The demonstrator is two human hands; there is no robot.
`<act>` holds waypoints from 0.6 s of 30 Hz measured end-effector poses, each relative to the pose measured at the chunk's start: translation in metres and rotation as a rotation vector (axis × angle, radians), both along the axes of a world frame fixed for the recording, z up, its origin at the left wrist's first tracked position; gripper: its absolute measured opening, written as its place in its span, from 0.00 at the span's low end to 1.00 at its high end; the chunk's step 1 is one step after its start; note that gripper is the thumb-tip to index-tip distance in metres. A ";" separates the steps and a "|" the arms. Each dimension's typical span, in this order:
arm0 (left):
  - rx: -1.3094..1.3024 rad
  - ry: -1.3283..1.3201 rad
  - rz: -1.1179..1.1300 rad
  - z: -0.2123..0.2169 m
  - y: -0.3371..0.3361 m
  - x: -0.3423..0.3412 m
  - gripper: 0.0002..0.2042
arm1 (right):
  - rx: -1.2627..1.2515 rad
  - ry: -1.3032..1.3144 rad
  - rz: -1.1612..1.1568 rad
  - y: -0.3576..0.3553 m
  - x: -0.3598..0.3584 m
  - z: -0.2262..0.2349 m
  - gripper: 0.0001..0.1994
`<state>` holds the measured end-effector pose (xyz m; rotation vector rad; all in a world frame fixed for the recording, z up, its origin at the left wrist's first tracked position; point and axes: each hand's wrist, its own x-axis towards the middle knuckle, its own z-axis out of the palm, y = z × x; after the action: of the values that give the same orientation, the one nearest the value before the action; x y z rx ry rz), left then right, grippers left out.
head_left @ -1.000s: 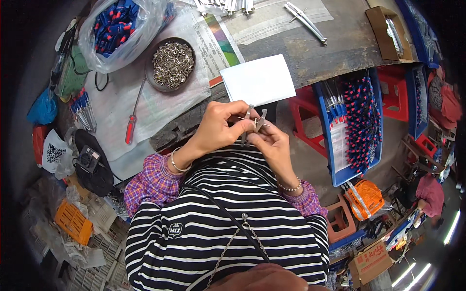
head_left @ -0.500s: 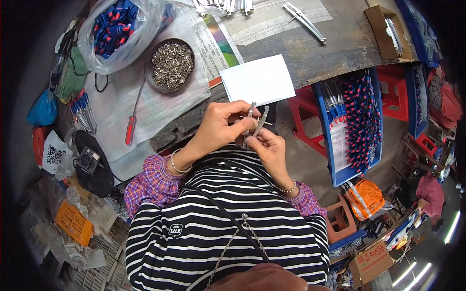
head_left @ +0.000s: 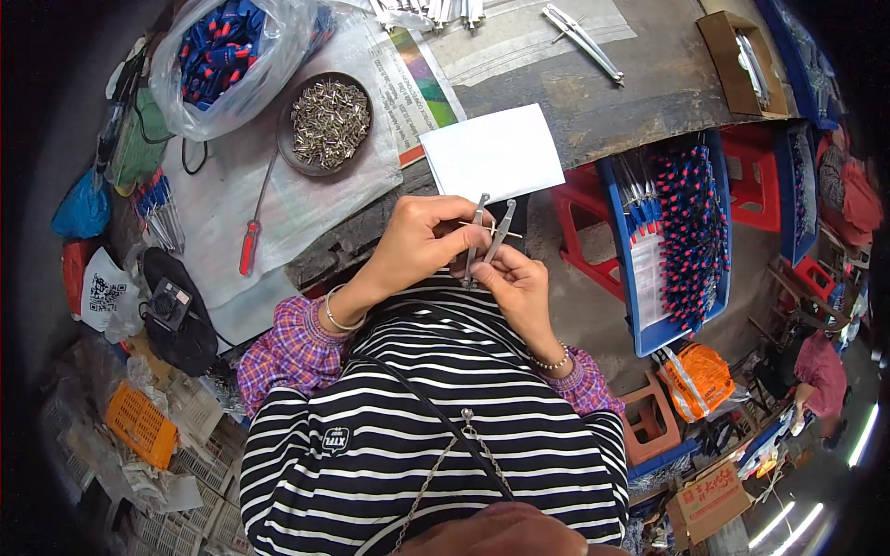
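Both my hands meet just in front of my striped top, on a two-legged metal caliper (head_left: 502, 227) with a thin rod across its legs. My left hand (head_left: 428, 237) pinches it near the rod and the left leg. Lower down, the fingers of my right hand (head_left: 515, 285) close on the right leg. The legs' rounded upper ends stick out above my fingers, slightly apart. My fingers hide part of the lower end. Just beyond the hands lies a folded white paper (head_left: 491, 153) at the table's edge.
On the table are a dark bowl of small metal pieces (head_left: 329, 125), a red-handled screwdriver (head_left: 249, 248), a plastic bag of blue-red parts (head_left: 222, 56) and another caliper (head_left: 584, 44). At right, a blue tray (head_left: 681, 334) of blue-red-handled tools stands by red stools (head_left: 586, 243).
The caliper has shifted very slightly in my fingers, and the cross rod shows more beside my left fingertips. Both hands stay in nearly the same place.
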<state>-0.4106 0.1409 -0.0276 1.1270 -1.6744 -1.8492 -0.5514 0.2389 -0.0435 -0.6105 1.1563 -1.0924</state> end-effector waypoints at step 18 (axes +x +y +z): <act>0.020 -0.094 -0.133 -0.006 -0.005 0.004 0.06 | 0.044 0.007 0.080 0.002 0.002 -0.003 0.09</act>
<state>-0.4064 0.1360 -0.0333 1.1523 -1.8271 -1.9244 -0.5498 0.2409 -0.0461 -0.6216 1.1501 -0.9950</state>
